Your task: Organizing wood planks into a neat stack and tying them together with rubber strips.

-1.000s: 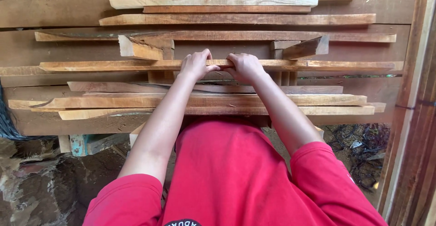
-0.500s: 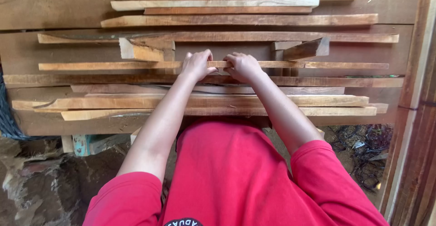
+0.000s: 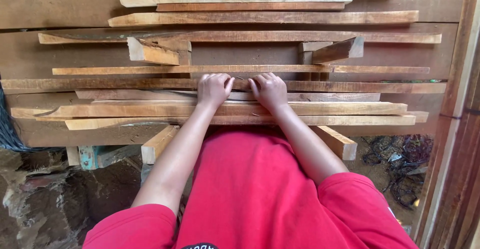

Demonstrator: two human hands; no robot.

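Wooden slats (image 3: 240, 108) on support beams (image 3: 340, 143)

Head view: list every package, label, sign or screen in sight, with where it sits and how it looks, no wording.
Printed patch on the red shirt: bottom edge of the picture, centre; a dark curved shape with pale marks, cut off by the frame.
No package, sign or screen shows; only wooden slats stacked across the supports under both hands.
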